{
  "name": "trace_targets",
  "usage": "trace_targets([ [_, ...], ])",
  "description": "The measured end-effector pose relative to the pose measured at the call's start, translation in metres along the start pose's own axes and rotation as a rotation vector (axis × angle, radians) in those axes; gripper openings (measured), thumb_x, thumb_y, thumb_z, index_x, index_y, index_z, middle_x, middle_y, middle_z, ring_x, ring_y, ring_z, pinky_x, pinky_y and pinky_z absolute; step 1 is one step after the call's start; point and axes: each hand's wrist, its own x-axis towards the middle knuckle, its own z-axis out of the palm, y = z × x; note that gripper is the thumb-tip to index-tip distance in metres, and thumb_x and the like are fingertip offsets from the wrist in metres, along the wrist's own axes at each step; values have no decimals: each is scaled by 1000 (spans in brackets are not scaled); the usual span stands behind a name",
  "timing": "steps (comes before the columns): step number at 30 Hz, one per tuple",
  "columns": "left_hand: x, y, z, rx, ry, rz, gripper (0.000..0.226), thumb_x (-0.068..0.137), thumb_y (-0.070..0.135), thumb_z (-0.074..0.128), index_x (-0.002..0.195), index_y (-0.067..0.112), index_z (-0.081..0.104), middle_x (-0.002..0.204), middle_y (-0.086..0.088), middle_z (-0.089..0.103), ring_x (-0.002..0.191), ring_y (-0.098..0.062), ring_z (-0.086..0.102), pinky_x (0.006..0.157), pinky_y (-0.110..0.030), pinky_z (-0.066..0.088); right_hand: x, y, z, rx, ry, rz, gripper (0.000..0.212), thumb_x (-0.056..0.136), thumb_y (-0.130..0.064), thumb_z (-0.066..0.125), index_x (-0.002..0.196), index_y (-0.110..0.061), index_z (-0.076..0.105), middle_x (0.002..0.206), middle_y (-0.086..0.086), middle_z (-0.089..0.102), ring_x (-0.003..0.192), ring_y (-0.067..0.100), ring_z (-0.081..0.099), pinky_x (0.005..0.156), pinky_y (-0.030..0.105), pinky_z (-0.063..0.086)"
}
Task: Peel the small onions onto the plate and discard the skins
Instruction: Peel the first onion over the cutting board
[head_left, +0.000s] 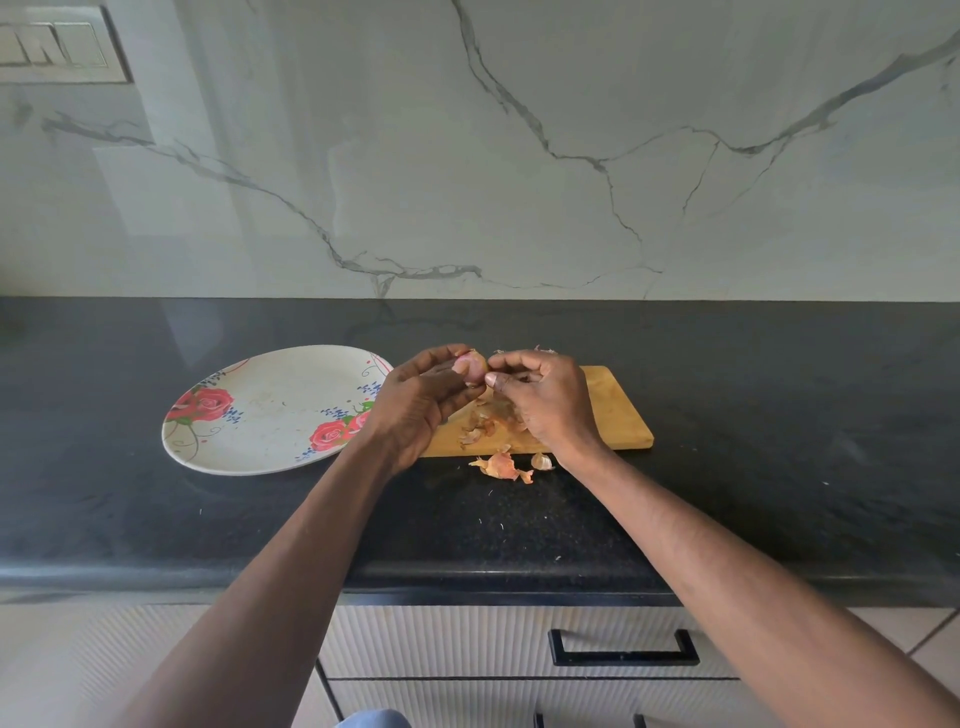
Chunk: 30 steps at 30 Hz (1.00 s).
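- Onion (470, 367), small and pink, is held above the wooden cutting board (615, 410).
- Left hand (415, 402) curls its fingers around it.
- Right hand (543, 397) pinches its skin with thumb and fingertips.
- Loose skins (500, 465) lie on the black counter (779, 415), just beside the board.
- Flowered plate (270, 410) stands left of the board.
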Motion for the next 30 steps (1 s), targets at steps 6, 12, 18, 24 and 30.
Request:
trace_targets([
  [6, 0, 0, 0, -30, -9, -28, 25, 93, -10, 56, 113, 1, 65, 104, -16, 75, 91, -26, 74, 88, -40, 60, 0, 0, -1, 22, 38, -2, 14, 83, -8, 80, 97, -9, 78, 87, -4, 76, 79, 6, 72, 72, 18, 57],
  [12, 0, 0, 1, -12, -27, -29, 28, 88, -9, 62, 114, -1, 61, 100, -17, 74, 88, -26, 74, 85, -37, 61, -4, -1, 1, -75, 62, -128, 10, 82, -10, 80, 92, -8, 80, 82, -8, 74, 76, 3, 69, 72, 22, 58],
  [18, -1, 0, 1, 17, -40, -38, 38, 74, 2, 71, 111, -2, 63, 96, -17, 74, 86, -23, 74, 80, -35, 63, -6, 2, 3, -139, 117, -219, 4, 81, -10, 80, 81, -6, 80, 81, 0, 75, 84, 6, 66, 79, 19, 51],
  [24, 0, -2, 1, 44, -30, -52, 23, 87, -2, 65, 110, -2, 64, 96, -20, 74, 87, -28, 75, 82, -36, 62, -5, 2, 2, -121, 121, -142, 5, 84, -8, 77, 81, -4, 79, 80, 0, 75, 74, 3, 66, 68, 15, 51],
  [30, 1, -2, 0, 62, 19, -27, 12, 96, -1, 57, 105, -2, 66, 92, -18, 74, 86, -27, 75, 76, -32, 63, -4, 0, 1, -77, 63, -133, 10, 82, -17, 82, 89, -10, 80, 84, -2, 75, 80, 9, 69, 74, 27, 57],
])
